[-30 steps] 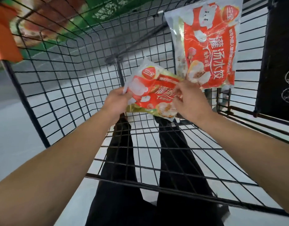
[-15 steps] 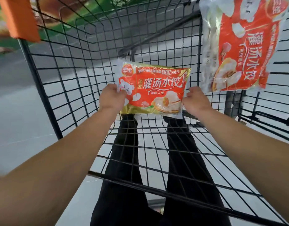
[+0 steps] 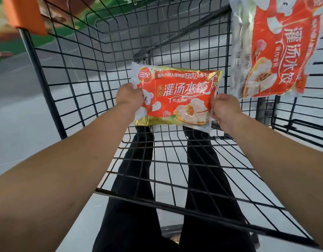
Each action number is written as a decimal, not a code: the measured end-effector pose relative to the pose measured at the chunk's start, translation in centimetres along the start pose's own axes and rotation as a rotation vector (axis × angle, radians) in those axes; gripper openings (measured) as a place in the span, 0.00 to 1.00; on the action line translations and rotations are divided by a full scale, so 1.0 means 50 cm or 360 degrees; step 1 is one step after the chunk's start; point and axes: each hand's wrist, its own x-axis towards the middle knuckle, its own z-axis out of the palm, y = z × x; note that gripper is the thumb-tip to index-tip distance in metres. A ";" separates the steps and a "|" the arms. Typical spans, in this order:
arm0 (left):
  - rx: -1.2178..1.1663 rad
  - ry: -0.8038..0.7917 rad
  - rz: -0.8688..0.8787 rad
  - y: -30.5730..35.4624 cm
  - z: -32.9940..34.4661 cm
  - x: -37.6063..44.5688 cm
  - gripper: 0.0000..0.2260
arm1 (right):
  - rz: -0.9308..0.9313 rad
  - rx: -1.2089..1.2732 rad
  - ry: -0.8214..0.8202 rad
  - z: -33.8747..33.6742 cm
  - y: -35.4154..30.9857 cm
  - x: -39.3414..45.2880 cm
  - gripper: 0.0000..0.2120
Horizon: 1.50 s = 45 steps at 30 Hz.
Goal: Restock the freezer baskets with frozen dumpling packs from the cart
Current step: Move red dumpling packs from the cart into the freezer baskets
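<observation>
A red and gold frozen dumpling pack [image 3: 179, 99] is held flat and face-up above the floor of the black wire cart [image 3: 80, 73]. My left hand [image 3: 129, 96] grips its left edge and my right hand [image 3: 223, 108] pinches its right edge. A second, larger dumpling pack [image 3: 277, 48] leans upright against the cart's right wall at the upper right, apart from both hands.
An orange handle cap [image 3: 24, 13] sits on the cart's top left corner. Black trouser legs [image 3: 202, 179] show through the wire floor. Grey store floor [image 3: 15, 110] lies to the left, with a green printed panel [image 3: 4, 46] beyond.
The pack was tilted and close to the second pack; both hands have turned it level and face-up and lifted it. My right hand has shifted from the pack's top to its right edge.
</observation>
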 end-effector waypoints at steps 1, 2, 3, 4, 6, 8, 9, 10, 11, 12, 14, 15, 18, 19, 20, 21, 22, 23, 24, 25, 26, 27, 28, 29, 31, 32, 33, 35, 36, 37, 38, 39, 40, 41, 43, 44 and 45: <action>0.0006 0.0001 0.0020 -0.001 -0.004 -0.018 0.05 | -0.0044 -0.0018 0.0021 -0.003 -0.005 -0.014 0.10; -0.0002 -0.0015 0.0055 -0.007 -0.011 -0.037 0.05 | -0.0092 -0.0036 0.0042 -0.011 -0.011 -0.034 0.12; -0.0020 -0.0029 0.0085 -0.015 -0.016 -0.055 0.04 | -0.0119 -0.0055 0.0061 -0.019 -0.018 -0.052 0.13; -0.0039 -0.0051 0.0137 -0.019 -0.024 -0.071 0.06 | -0.0147 -0.0068 0.0096 -0.032 -0.028 -0.072 0.14; -0.0084 -0.0127 0.0213 -0.027 -0.055 -0.113 0.11 | -0.0206 -0.0097 0.0148 -0.061 -0.041 -0.131 0.11; -0.0132 -0.0187 0.0257 -0.030 -0.081 -0.144 0.11 | -0.0266 -0.0102 0.0239 -0.081 -0.051 -0.185 0.09; -0.0160 -0.0203 0.0284 -0.029 -0.097 -0.163 0.10 | -0.0302 -0.0095 0.0292 -0.090 -0.057 -0.220 0.10; -0.0193 -0.0226 0.0330 -0.024 -0.117 -0.195 0.09 | -0.0339 -0.0080 0.0344 -0.099 -0.056 -0.256 0.11; -0.0203 -0.0249 0.0379 -0.024 -0.142 -0.220 0.09 | -0.0381 -0.0047 0.0396 -0.107 -0.054 -0.298 0.12; -0.0199 -0.0251 0.0445 -0.022 -0.169 -0.241 0.10 | -0.0427 0.0002 0.0438 -0.115 -0.052 -0.336 0.12; -0.0182 -0.0240 0.0535 -0.023 -0.223 -0.271 0.16 | -0.0483 0.0088 0.0516 -0.125 -0.038 -0.398 0.12; -0.0193 -0.0239 0.0570 -0.023 -0.255 -0.288 0.17 | -0.0505 0.0135 0.0542 -0.127 -0.034 -0.436 0.12; -0.0245 -0.0275 0.0660 -0.016 -0.321 -0.335 0.08 | -0.0559 0.0238 0.0519 -0.125 -0.033 -0.513 0.09; -0.0295 -0.0278 0.0675 -0.015 -0.345 -0.362 0.05 | -0.0588 0.0253 0.0507 -0.123 -0.037 -0.550 0.09; -0.0355 -0.0285 0.0695 -0.015 -0.366 -0.395 0.04 | -0.0622 0.0274 0.0494 -0.119 -0.042 -0.585 0.10; -0.0405 -0.0293 0.0703 -0.018 -0.390 -0.423 0.03 | -0.0650 0.0299 0.0468 -0.116 -0.046 -0.618 0.10; -0.0439 -0.0295 0.0705 -0.022 -0.406 -0.441 0.03 | -0.0671 0.0319 0.0436 -0.114 -0.048 -0.639 0.10; -0.0462 -0.0288 0.0708 -0.029 -0.423 -0.459 0.04 | -0.0699 0.0345 0.0411 -0.111 -0.048 -0.658 0.09; -0.0477 -0.0277 0.0723 -0.038 -0.438 -0.476 0.04 | -0.0734 0.0361 0.0395 -0.110 -0.047 -0.676 0.09; -0.0509 -0.0259 0.0732 -0.050 -0.454 -0.492 0.04 | -0.0777 0.0379 0.0386 -0.107 -0.045 -0.695 0.08; -0.0544 -0.0234 0.0748 -0.062 -0.467 -0.504 0.04 | -0.0819 0.0387 0.0383 -0.105 -0.046 -0.714 0.08; -0.0574 -0.0205 0.0760 -0.070 -0.477 -0.518 0.04 | -0.0852 0.0392 0.0368 -0.103 -0.048 -0.730 0.08; -0.0607 -0.0172 0.0776 -0.081 -0.489 -0.528 0.04 | -0.0876 0.0391 0.0346 -0.101 -0.048 -0.748 0.10; -0.0636 -0.0147 0.0787 -0.094 -0.499 -0.543 0.04 | -0.0898 0.0387 0.0331 -0.099 -0.045 -0.762 0.11; -0.0691 -0.0120 0.0822 -0.126 -0.518 -0.577 0.04 | -0.0956 0.0363 0.0272 -0.098 -0.036 -0.796 0.11; -0.0712 -0.0101 0.0853 -0.141 -0.527 -0.592 0.04 | -0.0980 0.0364 0.0241 -0.098 -0.031 -0.809 0.10; -0.0719 -0.0079 0.0878 -0.152 -0.534 -0.604 0.04 | -0.0992 0.0367 0.0215 -0.099 -0.028 -0.815 0.09; -0.0758 -0.0018 0.0924 -0.185 -0.555 -0.642 0.06 | -0.1024 0.0346 0.0149 -0.095 -0.016 -0.842 0.07; -0.0771 0.0002 0.0938 -0.194 -0.564 -0.657 0.06 | -0.1044 0.0330 0.0130 -0.092 -0.014 -0.860 0.06; -0.0786 0.0020 0.0947 -0.202 -0.576 -0.669 0.05 | -0.1068 0.0318 0.0114 -0.087 -0.017 -0.874 0.06; -0.0823 0.0048 0.0964 -0.216 -0.592 -0.685 0.04 | -0.1105 0.0308 0.0073 -0.078 -0.020 -0.894 0.06; -0.0864 0.0068 0.0983 -0.228 -0.605 -0.696 0.04 | -0.1139 0.0295 0.0034 -0.068 -0.022 -0.907 0.07; -0.0901 0.0084 0.0997 -0.237 -0.619 -0.705 0.04 | -0.1168 0.0278 0.0003 -0.059 -0.026 -0.920 0.08; -0.0929 0.0106 0.1001 -0.247 -0.631 -0.712 0.05 | -0.1192 0.0265 -0.0022 -0.050 -0.029 -0.932 0.08; -0.0964 0.0161 0.0995 -0.261 -0.653 -0.726 0.05 | -0.1248 0.0221 -0.0052 -0.034 -0.039 -0.954 0.09; -0.0977 0.0187 0.0992 -0.267 -0.661 -0.731 0.05 | -0.1276 0.0186 -0.0064 -0.029 -0.043 -0.964 0.09; -0.1001 0.0215 0.0998 -0.273 -0.671 -0.734 0.05 | -0.1312 0.0158 -0.0075 -0.022 -0.048 -0.971 0.09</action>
